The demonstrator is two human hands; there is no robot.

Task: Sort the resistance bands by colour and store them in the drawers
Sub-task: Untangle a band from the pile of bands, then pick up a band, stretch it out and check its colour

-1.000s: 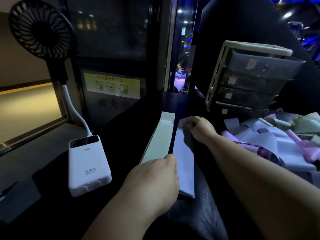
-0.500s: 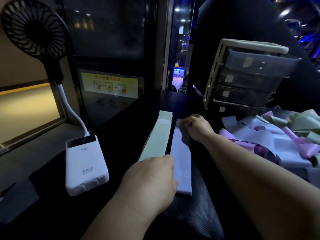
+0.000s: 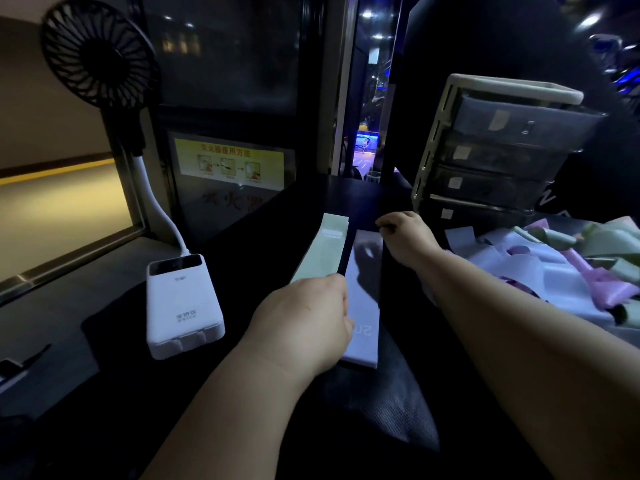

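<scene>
Clearly the sorting is barely begun: only a green band lies flat on the dark bench, and just right of it lies the pale band that I hold lengthwise, my left grip curled onto its near part with the thumb on top, my right grip pinching its far corner. Everything else waits in the heap of bands on the right, with lilac, pink, green and pale ones tangled together. The drawer unit at the far right has all its drawers pushed in, and I cannot tell whether anything is inside.
</scene>
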